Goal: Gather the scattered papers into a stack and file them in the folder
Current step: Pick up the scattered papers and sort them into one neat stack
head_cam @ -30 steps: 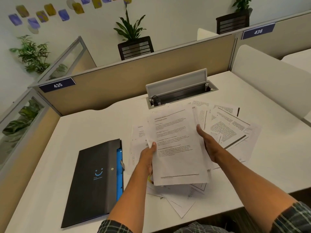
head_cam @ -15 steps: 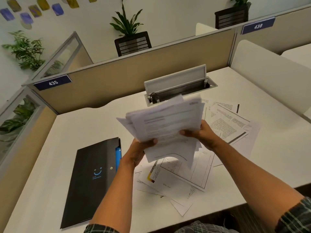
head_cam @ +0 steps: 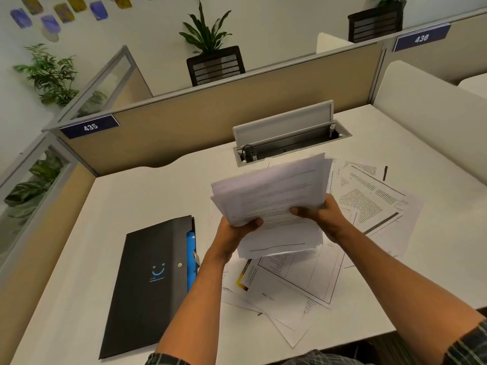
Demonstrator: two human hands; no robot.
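At the far left, a blue plaque (head_cam: 89, 126) printed "435" was fixed to the tan cubicle partition (head_cam: 200, 119). Below it, on the white desk (head_cam: 131, 206), a flat black folder with a blue smiling-face mark and a blue inner pocket (head_cam: 150, 280) was lying closed; the small lettering under the mark could not be read.

Just right of the folder, the left hand (head_cam: 237, 230) was curled round the lower left corner of a thick bundle of white printed papers (head_cam: 274, 198), thumb on top. The bundle was held lifted above the desk, tilted, its edges fanned and uneven. The right hand (head_cam: 324, 217) was gripping the bundle's right edge, thumb pressed across the top sheet.

Beneath and to the right, loose printed sheets (head_cam: 369, 201) were left scattered on the desk, some overhanging its near edge. Behind them, a grey cable hatch (head_cam: 287, 138) was standing open. At the far right, a second blue plaque (head_cam: 421, 38) appeared to read "436".

As a judgement: because the bundle was unsquared and held only at two edges, sheets could slide out. The overhanging sheets could be brushed to the floor by a forearm. The printed text was too small to read.
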